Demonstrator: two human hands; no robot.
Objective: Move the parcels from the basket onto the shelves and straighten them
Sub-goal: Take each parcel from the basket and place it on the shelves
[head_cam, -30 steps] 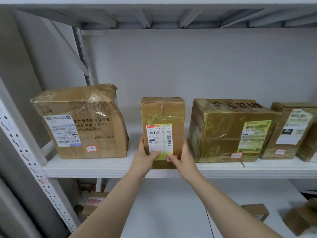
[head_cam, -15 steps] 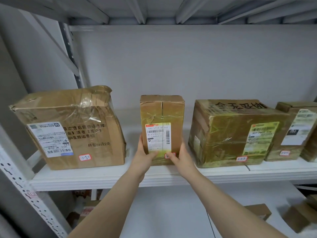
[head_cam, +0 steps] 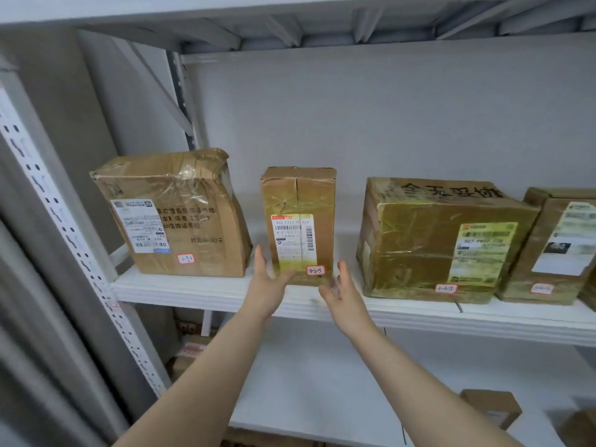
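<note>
Narrow parcel (head_cam: 298, 221) upright near shelf (head_cam: 209, 290) front edge, open gaps to crumpled box (head_cam: 180, 214) and taped box (head_cam: 435, 240), left hand (head_cam: 267, 285) and right hand (head_cam: 343, 291) spread flat beside its lower corners (contact unclear), holding nothing

Pale grey wall (head_cam: 387, 117); perforated white upright (head_cam: 63, 227) at left.

The left hand (head_cam: 267, 285) and right hand (head_cam: 342, 293) no longer clasp the narrow parcel (head_cam: 298, 195); both now spread open at its lower corners.

Taped brown parcel (head_cam: 298, 221) upright on shelf (head_cam: 209, 290)
</note>
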